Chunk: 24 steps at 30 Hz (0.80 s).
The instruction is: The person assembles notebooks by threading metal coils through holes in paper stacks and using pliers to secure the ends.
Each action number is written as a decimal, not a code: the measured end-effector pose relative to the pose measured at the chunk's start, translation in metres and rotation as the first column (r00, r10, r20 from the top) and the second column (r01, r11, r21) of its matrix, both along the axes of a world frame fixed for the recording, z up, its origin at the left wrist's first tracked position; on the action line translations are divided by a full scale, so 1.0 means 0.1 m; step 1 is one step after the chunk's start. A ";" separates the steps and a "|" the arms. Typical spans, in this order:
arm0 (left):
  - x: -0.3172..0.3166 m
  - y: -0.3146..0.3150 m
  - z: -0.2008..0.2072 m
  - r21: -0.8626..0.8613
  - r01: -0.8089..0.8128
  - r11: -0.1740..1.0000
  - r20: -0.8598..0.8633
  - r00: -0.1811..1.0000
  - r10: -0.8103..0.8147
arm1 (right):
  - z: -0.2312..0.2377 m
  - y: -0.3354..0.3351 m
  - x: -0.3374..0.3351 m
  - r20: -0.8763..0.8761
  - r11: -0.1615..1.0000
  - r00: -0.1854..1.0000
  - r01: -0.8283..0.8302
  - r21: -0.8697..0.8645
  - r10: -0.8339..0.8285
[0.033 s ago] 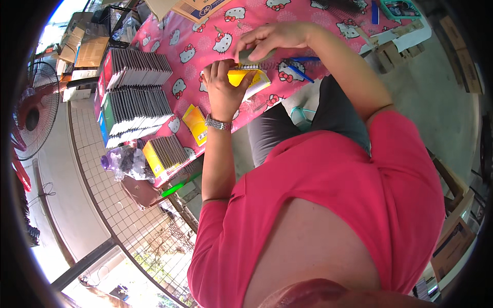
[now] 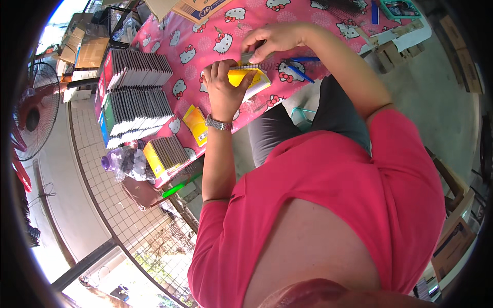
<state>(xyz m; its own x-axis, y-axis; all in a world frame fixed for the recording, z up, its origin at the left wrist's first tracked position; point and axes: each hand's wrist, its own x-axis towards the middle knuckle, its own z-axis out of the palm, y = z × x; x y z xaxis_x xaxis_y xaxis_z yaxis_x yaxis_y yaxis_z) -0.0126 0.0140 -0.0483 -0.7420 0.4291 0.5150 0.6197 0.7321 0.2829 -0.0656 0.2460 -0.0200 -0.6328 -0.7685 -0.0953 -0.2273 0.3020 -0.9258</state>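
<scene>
My left hand (image 2: 224,84) is closed on a small yellow notebook (image 2: 261,82), thumb on the cover and fingers over its far edge. A dark spiral coil (image 2: 263,66) runs along that far edge and sticks out past its right end. Just beyond the coil, my right hand (image 2: 277,41) is bent with thumb and fingers curled together. Something greyish shows beneath its fingers, too hidden to name. Two blue pens (image 2: 302,72) lie right of the notebook. Another yellow spiral notebook (image 2: 195,126) lies nearer, beside my left wrist.
Stacks of dark-bound notebooks (image 2: 136,105) stand at the left of the pink patterned tablecloth (image 2: 205,38). A smaller yellow-covered stack (image 2: 167,154) sits at the near left corner by a plastic bag (image 2: 128,161). Cardboard (image 2: 200,9) lies at the far edge; a fan (image 2: 35,115) stands left.
My right hand has shifted slightly right along the coil, its fingers drawn in a little more. My left hand and the notebook stay in place.
</scene>
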 end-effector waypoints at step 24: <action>-0.07 -0.13 0.05 0.075 0.014 0.997 0.073 0.997 -0.019 | -0.08 -0.17 -0.19 0.308 0.965 0.951 0.066 -0.253 0.015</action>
<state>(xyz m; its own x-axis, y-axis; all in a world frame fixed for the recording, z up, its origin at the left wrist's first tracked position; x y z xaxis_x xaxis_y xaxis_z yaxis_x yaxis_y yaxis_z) -0.0198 0.0010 -0.0431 -0.7720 0.4043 0.4904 0.6072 0.6971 0.3812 -0.0850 0.2286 -0.0285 -0.6242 -0.7763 -0.0880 0.0829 0.0462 -0.9955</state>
